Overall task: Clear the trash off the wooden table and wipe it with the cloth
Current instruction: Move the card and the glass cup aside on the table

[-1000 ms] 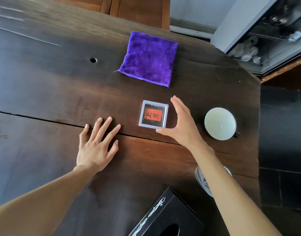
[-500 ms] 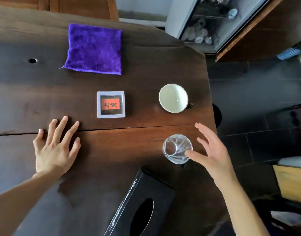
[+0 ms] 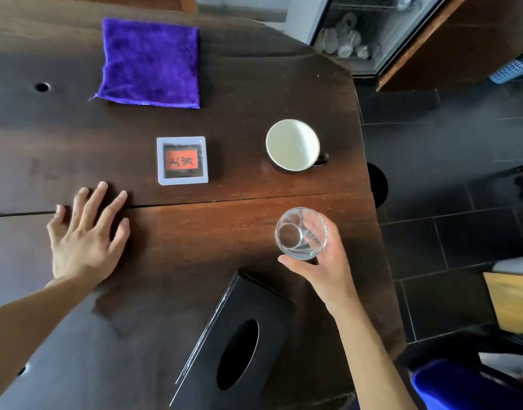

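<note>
A purple cloth (image 3: 150, 62) lies flat at the far side of the dark wooden table (image 3: 224, 211). A small square white-framed box with a red label (image 3: 182, 160) sits mid-table. My right hand (image 3: 325, 267) grips a clear drinking glass (image 3: 301, 233) near the table's right edge, fingers wrapped round its far side and thumb at the near side. My left hand (image 3: 85, 235) rests flat on the table to the left, fingers spread.
A white cup with a dark handle (image 3: 293, 145) stands right of the box. A black tissue box (image 3: 233, 347) sits at the near edge. The table's right edge drops to a dark tiled floor (image 3: 446, 202). A glass cabinet (image 3: 372, 31) stands beyond.
My right hand left the small box, swung right and closed round the glass. The view turned to the right. My left hand stayed flat on the table.
</note>
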Available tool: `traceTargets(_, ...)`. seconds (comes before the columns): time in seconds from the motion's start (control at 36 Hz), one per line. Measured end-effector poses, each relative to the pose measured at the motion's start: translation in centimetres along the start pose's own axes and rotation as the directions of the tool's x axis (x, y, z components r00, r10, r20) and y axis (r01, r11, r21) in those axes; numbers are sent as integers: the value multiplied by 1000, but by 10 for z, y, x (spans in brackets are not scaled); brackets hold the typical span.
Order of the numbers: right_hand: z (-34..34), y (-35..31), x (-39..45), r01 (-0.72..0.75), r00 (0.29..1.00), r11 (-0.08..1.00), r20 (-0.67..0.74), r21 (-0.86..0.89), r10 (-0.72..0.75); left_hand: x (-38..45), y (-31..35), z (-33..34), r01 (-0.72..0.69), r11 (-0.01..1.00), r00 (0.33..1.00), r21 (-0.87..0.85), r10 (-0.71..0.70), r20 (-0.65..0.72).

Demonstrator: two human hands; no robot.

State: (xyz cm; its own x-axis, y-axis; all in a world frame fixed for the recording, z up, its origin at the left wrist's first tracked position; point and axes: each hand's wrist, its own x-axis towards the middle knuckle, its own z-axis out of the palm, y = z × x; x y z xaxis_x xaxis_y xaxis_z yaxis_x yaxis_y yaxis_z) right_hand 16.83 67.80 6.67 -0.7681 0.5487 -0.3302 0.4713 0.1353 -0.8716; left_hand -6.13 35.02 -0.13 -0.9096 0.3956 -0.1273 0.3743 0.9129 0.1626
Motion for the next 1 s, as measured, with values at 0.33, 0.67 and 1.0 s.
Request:
traceTargets(0.33, -10, 17, -27, -52, 996, 998, -76, 18, 53, -1, 0, 3, 10, 1000, 1000, -23, -10, -18)
traceTargets(0.67, -2, 13, -20, -76, 993, 995, -89, 67, 82, 0, 2, 3, 15, 1000, 999, -15, -16, -40)
traceTargets(1.0, -20, 26, -21, -153, 988, 986, 18, -69, 155, -1, 0, 4, 16, 1000, 1000, -2, -16, -24)
